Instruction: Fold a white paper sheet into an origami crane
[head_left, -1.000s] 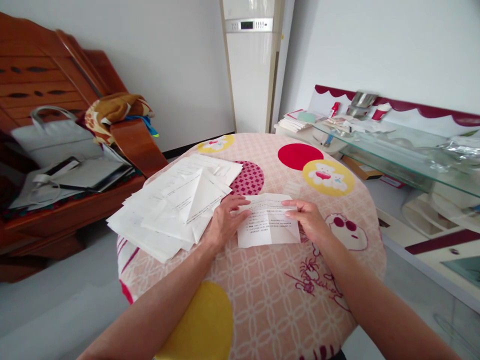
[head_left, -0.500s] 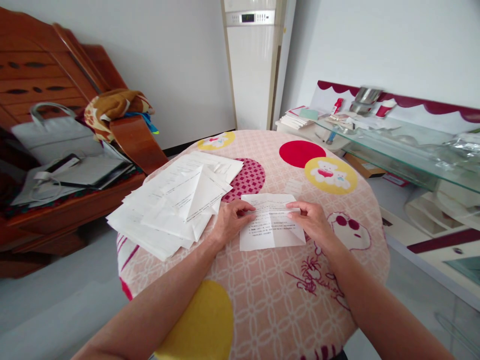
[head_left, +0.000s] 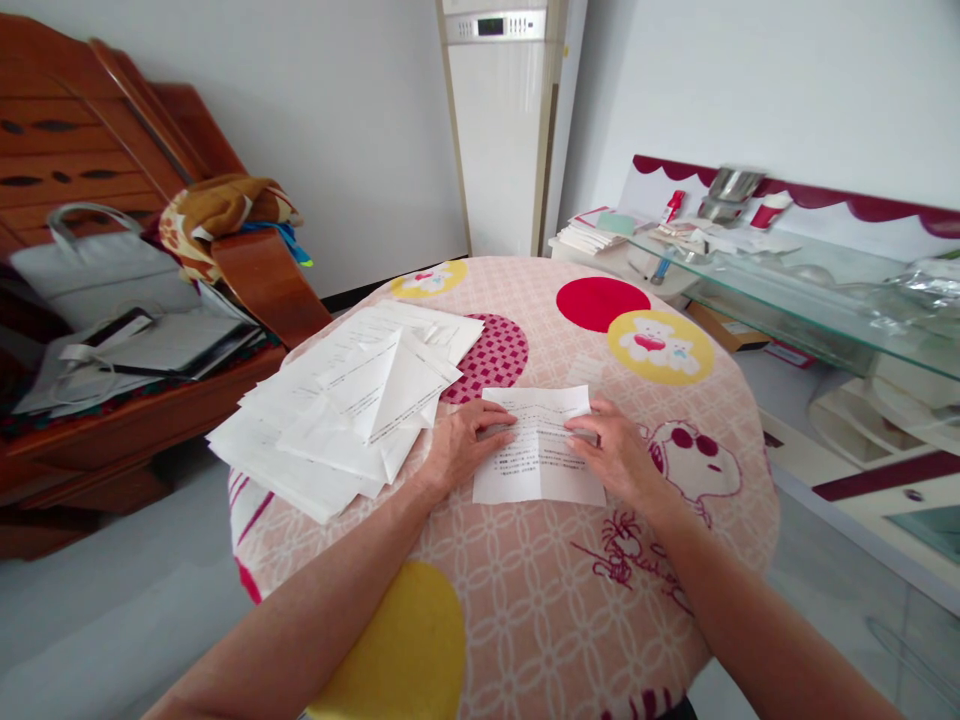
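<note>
Between left grip [head_left: 457, 447] and right grip [head_left: 619, 455], on the cloth-covered tabletop [head_left: 525, 600]: 1 printed sheet [head_left: 540, 475], creased, nearly flat. Left grip partly curled, fingertips and thumb apart over the paper's left side; right grip similarly part-open at the right edge. Pinching or only pressing: cannot tell. Probably light, limp, easily creased or torn; best held by the 2 side edges, gently. Beyond and left, near the left grip: loose paper pile [head_left: 300, 445]. Farthest, white floor-standing unit [head_left: 495, 140].

Sheet [head_left: 538, 475] on table [head_left: 525, 600], right of paper stack [head_left: 330, 445].
</note>
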